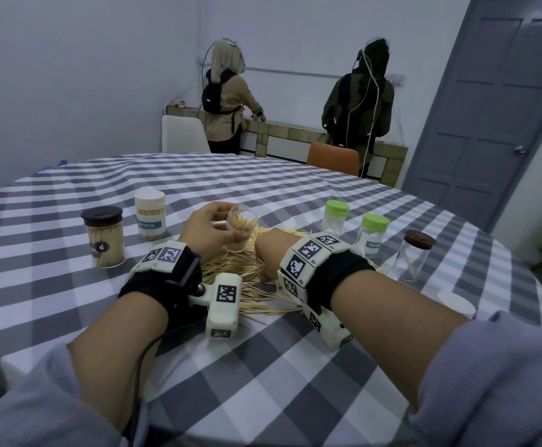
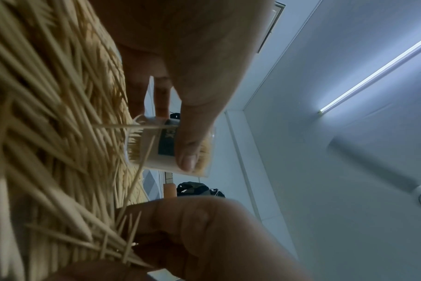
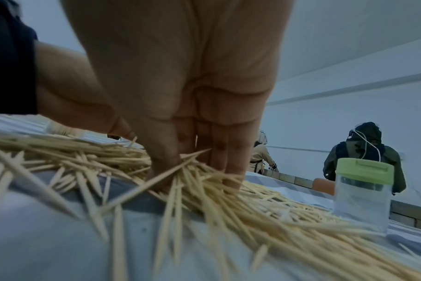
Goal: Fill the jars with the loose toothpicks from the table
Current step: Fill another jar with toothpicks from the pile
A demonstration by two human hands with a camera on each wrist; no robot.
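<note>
Here, right hand (image 1: 271,253) down in the toothpick pile (image 1: 231,269) on the table (image 1: 263,366), fingers pinching a bunch; open jar (image 1: 241,229) just left and beyond, tilted mouth-up, clasped in left hand (image 1: 210,230).

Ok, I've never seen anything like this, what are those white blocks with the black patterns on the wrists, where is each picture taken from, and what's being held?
No machine here: a person works with bare hands. The white blocks are wrist-worn cameras bearing printed marker squares. One picture comes from a head camera looking down; the other two look along each hand. On the checked tablecloth lies a pile of loose toothpicks, with filled jars to the left and nearly empty ones to the right. The left hand holds a tilted open jar, partly filled. The right hand digs its fingers into the pile, gathering toothpicks.
</note>
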